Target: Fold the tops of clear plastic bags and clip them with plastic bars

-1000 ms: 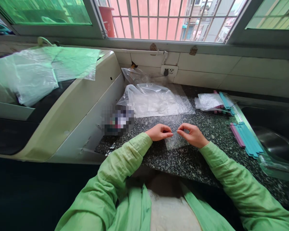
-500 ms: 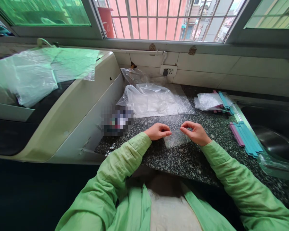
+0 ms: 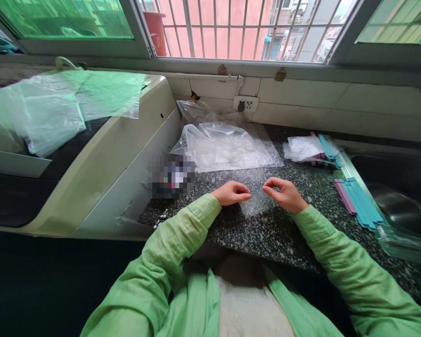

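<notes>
A small clear plastic bag [image 3: 257,204] hangs between my hands, over the dark speckled counter [image 3: 231,232]. My left hand [image 3: 230,193] pinches its upper left side between thumb and fingertips. At the upper right of the bag, my right hand [image 3: 285,194] pinches in the same way. The bag is see-through, and its exact edges are hard to make out. Behind my hands lies a pile of larger clear plastic bags [image 3: 228,147].
Turquoise and pink strips [image 3: 359,202] lie right of my hands, beside a metal sink [image 3: 403,206]. Farther back, packed bags [image 3: 306,149] rest with more strips. A beige machine [image 3: 126,154] borders the left. A pixelated item [image 3: 171,178] sits beside it. A socket [image 3: 246,103] is on the wall.
Almost nothing differs. My left hand has shifted very slightly to the right, and both hands keep their pinch on the bag.
</notes>
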The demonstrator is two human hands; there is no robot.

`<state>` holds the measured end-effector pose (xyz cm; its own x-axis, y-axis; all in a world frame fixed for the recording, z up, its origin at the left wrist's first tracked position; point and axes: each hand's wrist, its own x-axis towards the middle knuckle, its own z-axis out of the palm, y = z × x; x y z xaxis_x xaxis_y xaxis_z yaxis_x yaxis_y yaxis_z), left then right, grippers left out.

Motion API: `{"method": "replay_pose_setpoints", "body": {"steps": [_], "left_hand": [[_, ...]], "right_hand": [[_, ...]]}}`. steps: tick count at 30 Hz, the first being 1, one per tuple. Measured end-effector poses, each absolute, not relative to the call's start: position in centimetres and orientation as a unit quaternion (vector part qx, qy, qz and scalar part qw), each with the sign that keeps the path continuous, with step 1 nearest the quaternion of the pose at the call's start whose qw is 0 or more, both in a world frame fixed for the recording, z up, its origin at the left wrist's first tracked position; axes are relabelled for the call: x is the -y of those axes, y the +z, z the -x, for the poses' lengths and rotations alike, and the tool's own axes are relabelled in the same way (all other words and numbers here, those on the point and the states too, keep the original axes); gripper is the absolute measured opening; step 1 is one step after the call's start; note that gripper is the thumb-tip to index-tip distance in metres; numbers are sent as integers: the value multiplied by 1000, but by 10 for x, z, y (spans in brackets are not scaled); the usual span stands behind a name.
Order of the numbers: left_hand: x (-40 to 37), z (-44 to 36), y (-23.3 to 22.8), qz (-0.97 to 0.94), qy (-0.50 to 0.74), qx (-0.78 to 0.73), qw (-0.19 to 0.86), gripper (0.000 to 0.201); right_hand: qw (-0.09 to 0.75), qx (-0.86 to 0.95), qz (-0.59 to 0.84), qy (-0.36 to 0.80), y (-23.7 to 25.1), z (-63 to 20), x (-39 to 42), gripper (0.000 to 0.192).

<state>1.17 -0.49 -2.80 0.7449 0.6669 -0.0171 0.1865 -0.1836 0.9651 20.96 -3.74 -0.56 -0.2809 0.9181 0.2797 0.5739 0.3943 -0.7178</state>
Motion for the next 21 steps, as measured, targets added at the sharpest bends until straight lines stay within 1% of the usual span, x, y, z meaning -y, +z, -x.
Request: {"method": "replay_pose_setpoints", "body": {"steps": [8,16,21], "left_hand": [[5,-10,-25,-762,191,-302,541,31],[7,-16,-31,-749,209,-293,557,37],[6,-16,-32,-763,205,-284,543,32]], "right_hand": [[334,768,481,259,-6,-206,39,18],[330,768,485,257,-9,-198,41,17],[327,765,489,261,-8,-199,41,18]]}}
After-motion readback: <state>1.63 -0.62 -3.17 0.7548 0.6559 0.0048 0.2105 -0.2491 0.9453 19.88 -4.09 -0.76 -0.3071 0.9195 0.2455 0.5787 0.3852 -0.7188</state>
